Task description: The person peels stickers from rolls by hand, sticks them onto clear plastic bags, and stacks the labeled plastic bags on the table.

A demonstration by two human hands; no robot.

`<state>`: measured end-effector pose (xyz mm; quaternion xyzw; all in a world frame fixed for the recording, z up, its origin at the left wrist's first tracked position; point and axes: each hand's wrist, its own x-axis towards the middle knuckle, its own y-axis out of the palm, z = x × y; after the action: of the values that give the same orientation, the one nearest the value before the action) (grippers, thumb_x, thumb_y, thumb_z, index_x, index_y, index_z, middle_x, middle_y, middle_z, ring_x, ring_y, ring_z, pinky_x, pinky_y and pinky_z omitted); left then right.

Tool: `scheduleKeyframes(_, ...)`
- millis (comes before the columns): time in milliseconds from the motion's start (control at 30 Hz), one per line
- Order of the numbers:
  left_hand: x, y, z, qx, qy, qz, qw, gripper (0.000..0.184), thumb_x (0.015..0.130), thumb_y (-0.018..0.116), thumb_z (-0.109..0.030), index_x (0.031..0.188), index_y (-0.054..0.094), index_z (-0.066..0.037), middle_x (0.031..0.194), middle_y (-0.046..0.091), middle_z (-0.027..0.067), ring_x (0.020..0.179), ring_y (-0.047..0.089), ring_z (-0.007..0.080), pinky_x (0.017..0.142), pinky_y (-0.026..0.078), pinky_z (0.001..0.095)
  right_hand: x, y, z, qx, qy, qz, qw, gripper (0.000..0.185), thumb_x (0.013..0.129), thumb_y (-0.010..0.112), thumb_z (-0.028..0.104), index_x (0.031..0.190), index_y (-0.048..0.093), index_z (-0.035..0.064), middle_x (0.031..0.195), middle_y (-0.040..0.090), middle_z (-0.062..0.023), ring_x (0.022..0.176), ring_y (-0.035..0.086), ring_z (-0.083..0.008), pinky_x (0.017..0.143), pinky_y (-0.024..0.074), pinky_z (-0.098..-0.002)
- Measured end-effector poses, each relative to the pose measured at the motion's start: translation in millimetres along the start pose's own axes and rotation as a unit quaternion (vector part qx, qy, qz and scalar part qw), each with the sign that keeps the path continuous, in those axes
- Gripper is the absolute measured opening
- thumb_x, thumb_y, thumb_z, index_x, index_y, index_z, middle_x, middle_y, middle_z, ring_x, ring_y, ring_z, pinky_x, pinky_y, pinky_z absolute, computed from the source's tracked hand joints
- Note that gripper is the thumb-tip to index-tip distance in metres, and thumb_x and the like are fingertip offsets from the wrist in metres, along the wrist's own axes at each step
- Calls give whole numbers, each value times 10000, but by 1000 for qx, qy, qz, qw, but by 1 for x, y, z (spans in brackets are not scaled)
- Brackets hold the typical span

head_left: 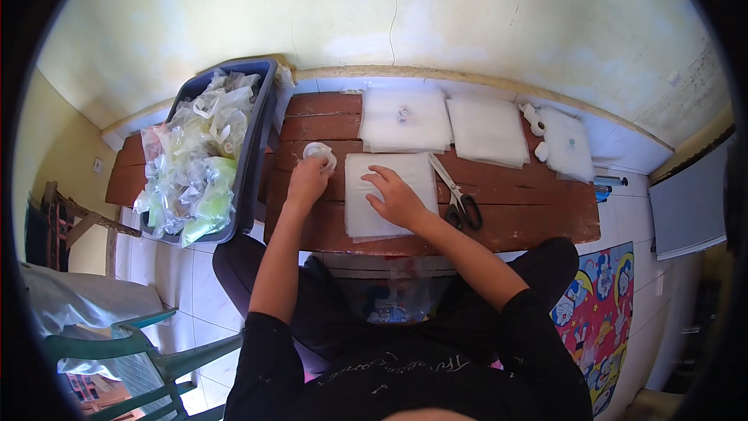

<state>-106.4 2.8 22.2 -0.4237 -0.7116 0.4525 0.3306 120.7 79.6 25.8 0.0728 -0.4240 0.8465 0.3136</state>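
Note:
My left hand is at a white roll, perhaps tape, on the left part of the wooden table, its fingers closed on the near side of it. To the right, my right hand is over a stack of clear-white plastic sheets or bags, fingers spread and holding nothing. Whether its fingertips press on the stack I cannot tell. Black-handled scissors lie partly opened along the stack's right edge.
More plastic stacks line the back of the brown table. Small white rolls lie between two of them. A dark tub heaped with crumpled plastic bags stands left. A green chair is at lower left.

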Motion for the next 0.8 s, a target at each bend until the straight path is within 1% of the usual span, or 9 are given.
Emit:
scheduleKeyframes(67, -2, -14, -13, -148, 39, -61, 986, 293, 762, 773, -175, 1003, 699, -25, 895, 691, 184, 841, 674, 327, 773, 521, 381, 2, -4, 2, 8, -12, -1, 1000, 367, 829, 638, 97, 1182, 563, 33, 1258, 533, -218, 1186, 506, -384, 1009, 432, -426)
scheduleKeyframes(100, -4, -20, -21, -149, 39, -60, 986, 293, 762, 773, -175, 1003, 699, -25, 895, 691, 184, 841, 674, 327, 773, 521, 381, 5, -6, 3, 8, -11, -1, 1000, 367, 829, 638, 97, 1182, 563, 33, 1258, 533, -218, 1186, 506, -384, 1009, 432, -426)
scheduleKeyframes(167, -6, -28, -36, -229, 14, -13, 973, 291, 810, 756, -168, 1032, 698, 10, 870, 711, 175, 766, 690, 208, 710, 520, 301, 14, -14, 3, 36, -39, -22, 998, 358, 838, 627, 79, 1188, 562, 43, 1194, 572, -195, 1105, 560, -364, 933, 475, -425)
scheduleKeyframes(200, -7, -27, -42, -230, 15, -14, 973, 291, 810, 756, -168, 1032, 698, 10, 870, 711, 175, 766, 690, 208, 710, 520, 301, 19, -17, 7, 34, -39, -22, 998, 358, 838, 627, 79, 1188, 562, 43, 1194, 572, -195, 1105, 560, -364, 933, 475, -425)
scheduleKeyframes(267, -14, -25, -51, -365, 25, -31, 930, 241, 852, 730, -162, 1005, 700, 22, 750, 692, 116, 686, 641, 139, 656, 518, 271, 29, -21, 18, 73, -36, -79, 993, 333, 839, 621, 57, 1169, 575, 42, 1096, 612, -181, 1014, 602, -354, 870, 496, -417)
scheduleKeyframes(367, -15, -18, -51, -452, 18, 22, 892, 228, 900, 683, -132, 1034, 690, 52, 809, 704, 78, 759, 628, 89, 686, 521, 251, 40, -21, 23, 101, -30, -127, 986, 279, 839, 648, 37, 1117, 625, 23, 1027, 660, -158, 913, 662, -295, 818, 525, -347)
scheduleKeyframes(500, -16, -17, -51, -523, 28, 75, 849, 243, 913, 670, -135, 1071, 680, 49, 884, 691, 59, 814, 625, 97, 712, 524, 251, 44, -14, 20, 153, 1, -138, 979, 242, 838, 661, 28, 1078, 644, 4, 976, 684, -134, 864, 682, -228, 789, 536, -316)
scheduleKeyframes(567, -19, -19, -56, -581, 35, 122, 804, 274, 918, 664, -137, 1126, 657, 42, 958, 677, 56, 859, 622, 104, 749, 529, 256, 43, -11, 17, 238, 55, -151, 958, 215, 837, 675, 21, 1047, 654, -19, 969, 693, -106, 872, 675, -168, 792, 538, -296)
scheduleKeyframes(800, -18, -18, -61, -583, 37, 86, 807, 247, 905, 675, -114, 1105, 659, 31, 977, 677, 56, 866, 621, 104, 769, 534, 260, 41, -18, 13, 309, 138, -159, 928, 164, 835, 669, 18, 993, 677, -25, 937, 712, -111, 845, 685, -161, 776, 546, -295)
